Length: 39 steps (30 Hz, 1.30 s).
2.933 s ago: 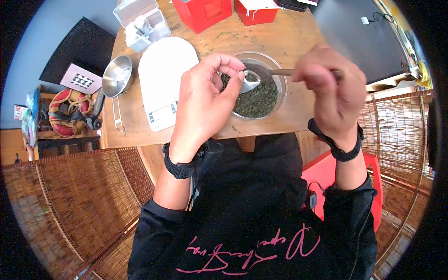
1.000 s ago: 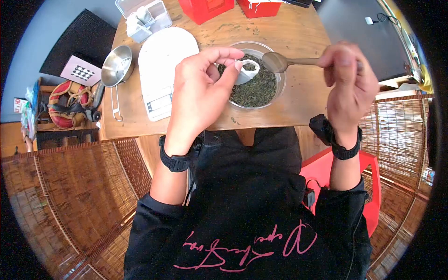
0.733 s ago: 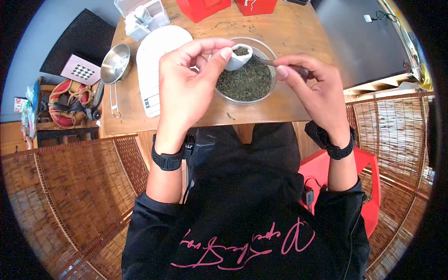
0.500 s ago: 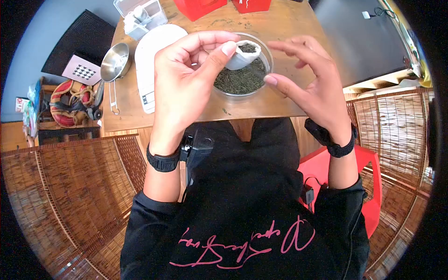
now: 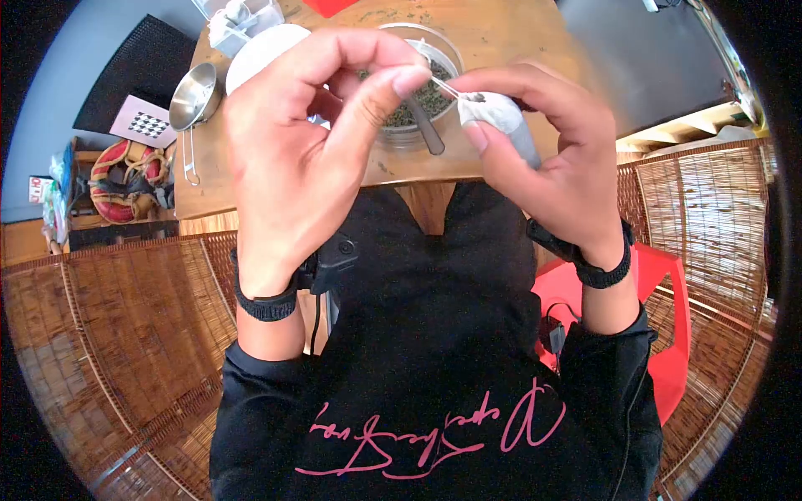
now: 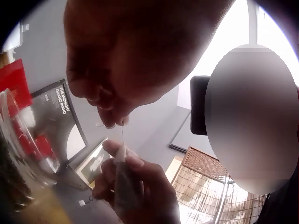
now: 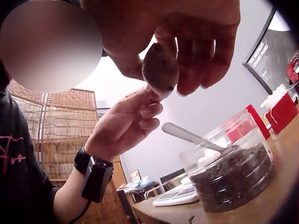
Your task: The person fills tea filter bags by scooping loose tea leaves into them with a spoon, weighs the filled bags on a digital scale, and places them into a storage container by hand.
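Observation:
In the head view my right hand (image 5: 564, 146) holds a small white drawstring tea bag (image 5: 494, 113) between thumb and fingers, with dark leaf showing at its gathered mouth. My left hand (image 5: 305, 150) pinches the bag's thin drawstring (image 5: 444, 86), which is taut between the two hands. The left wrist view shows the filled bag (image 6: 128, 186) upright below the left fingertips. A clear round tub (image 7: 224, 186) of dried tea leaves stands on the table beneath. Out of it leans a spoon (image 7: 184, 133), its handle over the rim and its bowl end hidden.
A white kitchen scale (image 5: 261, 57) lies left of the tub. Further left are a steel pan (image 5: 194, 96) with a wire handle and an open clear plastic box (image 5: 238, 29) holding white items. A red box (image 5: 330, 7) sits at the back of the wooden table (image 5: 518, 42).
The right hand let go of the spoon, which now rests in the tub, and took the filled tea bag. The left hand moved from the bag's rim to its drawstring. Both hands came nearer the body.

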### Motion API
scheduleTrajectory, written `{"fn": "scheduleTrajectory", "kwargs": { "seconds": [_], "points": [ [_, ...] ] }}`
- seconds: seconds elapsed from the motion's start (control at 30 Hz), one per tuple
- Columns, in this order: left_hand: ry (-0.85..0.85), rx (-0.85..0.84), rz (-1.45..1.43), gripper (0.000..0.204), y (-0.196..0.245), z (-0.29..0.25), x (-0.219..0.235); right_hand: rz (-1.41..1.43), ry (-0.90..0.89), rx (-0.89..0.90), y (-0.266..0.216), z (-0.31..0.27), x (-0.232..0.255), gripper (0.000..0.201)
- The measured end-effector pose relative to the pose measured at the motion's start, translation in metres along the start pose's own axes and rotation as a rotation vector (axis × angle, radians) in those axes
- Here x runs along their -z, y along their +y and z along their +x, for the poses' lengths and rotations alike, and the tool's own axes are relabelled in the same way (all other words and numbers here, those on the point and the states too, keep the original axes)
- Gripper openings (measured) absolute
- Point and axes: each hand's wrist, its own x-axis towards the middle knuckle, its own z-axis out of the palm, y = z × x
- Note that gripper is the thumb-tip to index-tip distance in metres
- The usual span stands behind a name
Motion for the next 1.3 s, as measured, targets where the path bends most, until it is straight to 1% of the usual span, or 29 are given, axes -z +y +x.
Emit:
{"fn": "scheduleTrajectory", "kwargs": {
  "seconds": [0.1,0.13,0.23,0.27,0.3,0.33,0.37,0.4,0.43,0.5,0.53,0.57,0.6,0.63,0.7,0.83,0.9,0.93,1.0,1.03,1.07,1.1,1.13,1.17,1.2,1.23,1.27,1.3],
  "points": [
    [0.019,-0.043,0.007,0.011,0.015,-0.005,-0.002,0.027,-0.029,-0.01,0.001,-0.008,-0.002,0.029],
    [0.022,-0.086,0.043,0.011,0.014,-0.006,-0.003,0.025,-0.028,-0.011,0.0,-0.009,-0.003,0.029],
    [0.039,-0.106,0.003,0.012,0.011,-0.01,-0.008,0.054,-0.029,-0.008,-0.002,-0.016,-0.008,0.027],
    [0.038,-0.103,0.002,0.012,0.014,-0.012,-0.013,0.082,-0.031,-0.032,-0.004,-0.018,-0.009,0.023],
    [0.108,-0.097,-0.064,0.011,0.02,-0.014,-0.022,0.11,-0.031,-0.054,-0.006,-0.019,-0.01,0.019],
    [0.178,-0.093,-0.131,0.011,0.024,-0.015,-0.027,0.108,-0.03,-0.052,-0.01,-0.02,-0.009,0.019],
    [0.179,-0.095,-0.133,0.011,0.019,-0.013,-0.023,0.141,-0.047,-0.141,-0.015,-0.02,-0.008,0.013],
    [0.139,-0.115,-0.154,0.01,0.01,-0.012,-0.017,0.174,-0.066,-0.231,-0.019,-0.021,-0.008,0.008],
    [0.102,-0.129,-0.173,0.009,0.005,-0.012,-0.014,0.175,-0.072,-0.232,-0.019,-0.024,-0.007,0.008],
    [0.092,-0.288,0.099,0.006,0.009,-0.01,-0.017,0.08,-0.065,-0.145,-0.017,-0.022,-0.01,0.009],
    [0.064,-0.33,0.106,0.007,0.009,-0.009,-0.015,0.102,-0.076,-0.103,-0.018,-0.02,-0.01,0.009],
    [0.083,-0.412,0.086,0.007,0.003,-0.008,-0.016,0.14,-0.102,-0.166,-0.021,-0.022,-0.009,0.009],
    [0.066,-0.351,0.09,0.01,0.009,-0.011,-0.012,0.175,-0.132,-0.227,-0.021,-0.022,-0.008,0.011],
    [0.08,-0.335,0.044,0.011,0.007,-0.013,-0.011,0.197,-0.151,-0.185,-0.021,-0.021,-0.01,0.011],
    [0.076,-0.362,0.07,0.012,0.005,-0.015,-0.001,0.19,-0.138,-0.252,-0.019,-0.021,-0.014,0.015],
    [0.086,-0.304,0.103,0.009,0.002,-0.025,0.025,0.192,-0.237,-0.21,-0.017,-0.014,-0.023,0.012],
    [0.061,-0.217,0.211,0.005,-0.003,-0.025,0.047,0.244,-0.225,-0.179,-0.018,-0.005,-0.031,0.03],
    [0.042,-0.107,0.145,0.007,-0.009,-0.025,0.053,0.244,-0.232,-0.178,-0.016,-0.003,-0.034,0.03],
    [0.059,0.073,-0.014,0.01,-0.02,-0.019,0.065,0.344,-0.174,-0.264,-0.01,-0.003,-0.037,0.052],
    [0.069,0.175,-0.08,0.012,-0.017,-0.013,0.071,0.346,-0.18,-0.264,-0.009,-0.003,-0.038,0.052],
    [0.081,0.243,-0.123,0.014,-0.014,-0.007,0.077,0.4,-0.067,-0.265,-0.008,-0.005,-0.039,0.056],
    [0.056,0.188,-0.151,0.017,-0.024,0.0,0.085,0.453,0.049,-0.266,-0.008,-0.006,-0.038,0.061],
    [0.063,0.206,-0.15,0.017,-0.032,0.011,0.094,0.376,0.081,-0.22,-0.006,-0.007,-0.032,0.06],
    [0.069,0.221,-0.151,0.017,-0.035,0.02,0.098,0.374,0.087,-0.22,-0.002,-0.01,-0.026,0.06],
    [0.221,0.36,-0.225,0.019,-0.035,0.025,0.095,0.344,0.123,-0.231,0.003,-0.015,-0.019,0.058],
    [0.205,0.25,-0.269,0.023,-0.066,0.029,0.101,0.313,0.159,-0.242,0.007,-0.02,-0.012,0.056],
    [0.216,0.198,-0.239,0.019,-0.079,0.033,0.103,0.262,0.159,-0.25,0.009,-0.024,-0.006,0.051],
    [0.228,0.144,-0.207,0.017,-0.089,0.038,0.104,0.257,0.164,-0.245,0.014,-0.031,-0.001,0.051]
  ]
}}
